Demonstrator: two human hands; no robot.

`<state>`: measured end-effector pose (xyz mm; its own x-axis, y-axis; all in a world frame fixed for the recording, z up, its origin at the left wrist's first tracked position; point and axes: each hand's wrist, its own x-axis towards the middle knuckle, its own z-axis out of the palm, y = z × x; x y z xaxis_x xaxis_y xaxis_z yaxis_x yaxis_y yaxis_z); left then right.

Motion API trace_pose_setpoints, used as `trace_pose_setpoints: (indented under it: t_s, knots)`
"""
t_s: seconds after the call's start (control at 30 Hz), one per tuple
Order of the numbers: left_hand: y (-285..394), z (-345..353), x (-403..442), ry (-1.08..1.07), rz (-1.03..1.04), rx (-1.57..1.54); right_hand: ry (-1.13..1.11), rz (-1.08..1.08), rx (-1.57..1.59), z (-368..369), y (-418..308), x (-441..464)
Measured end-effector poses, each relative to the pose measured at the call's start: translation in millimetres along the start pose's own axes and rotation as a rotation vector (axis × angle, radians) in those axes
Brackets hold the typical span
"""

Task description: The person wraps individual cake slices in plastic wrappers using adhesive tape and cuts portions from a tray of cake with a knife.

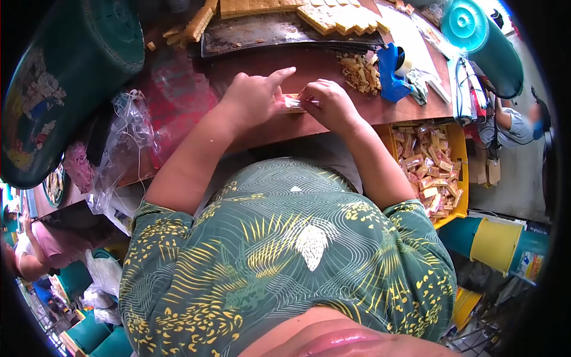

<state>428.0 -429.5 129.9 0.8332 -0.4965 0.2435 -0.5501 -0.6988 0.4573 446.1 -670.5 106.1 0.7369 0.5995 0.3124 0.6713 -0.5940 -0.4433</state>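
Observation:
A small wrapped cake piece (290,103), in clear film with red print, lies between my hands near the front edge of the table. My left hand (253,98) grips its left end, index finger stretched out above it. My right hand (330,102) is closed in a pinch on the right end of the film. My fingers hide part of the packet. Just beyond my hands is a dark metal tray (256,35) with yellow cake slabs (333,18) on and behind it.
A blue tape dispenser (392,74) stands right of a heap of crumbs (360,72). A yellow crate (463,172) at my right holds many wrapped pieces. Red printed film (178,101) and clear plastic bags (128,131) lie left. Green bins (113,35) flank the table; other people are behind.

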Motion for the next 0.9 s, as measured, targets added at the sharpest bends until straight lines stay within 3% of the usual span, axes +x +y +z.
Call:
trace_pose_setpoints:
  t_s: [0.1, 0.2, 0.27, 0.33, 0.4, 0.5, 0.6, 0.7, 0.73, 0.8, 0.83, 0.9]
  knots:
    - [-14, 5, -2, -0.029, -0.060, -0.095, 0.087, 0.120, 0.157, 3, -4, -4]
    - [-19, 1, -12, 0.032, -0.224, -0.348, 0.081, 0.501, 0.404, -2, -8, -9]
    - [-39, 12, -24, 0.068, -0.415, -0.652, 0.148, 0.536, 0.680, 10, 5, -16]
    - [-62, 27, -30, 0.035, -0.382, -0.835, 0.217, 0.545, 1.004, 23, 18, -20]
    - [-76, 34, -33, -0.004, -0.260, -1.046, 0.109, 0.482, 0.834, 24, 26, -22]
    - [-79, 20, -33, -0.274, -0.370, -0.976, 0.045, 0.469, 0.740, 20, 23, -21]
    - [-36, 0, -31, -0.117, -0.526, -1.047, 0.032, 0.555, 0.703, 11, 4, -19]
    - [-41, 14, -33, 0.037, -0.449, -0.801, 0.133, 0.539, 0.619, 14, 3, -22]
    - [-39, 11, -33, 0.069, -0.365, -0.531, 0.187, 0.509, 0.584, 15, 5, -22]
    - [-35, 1, -38, 0.130, -0.191, 0.007, 0.159, 0.298, 0.228, 7, 9, -23]
    - [-36, 0, -40, 0.111, -0.222, 0.003, 0.142, 0.192, 0.051, 3, 12, -24]
    - [-38, 1, -45, 0.071, -0.287, -0.005, 0.102, 0.224, -0.022, 2, 22, -30]
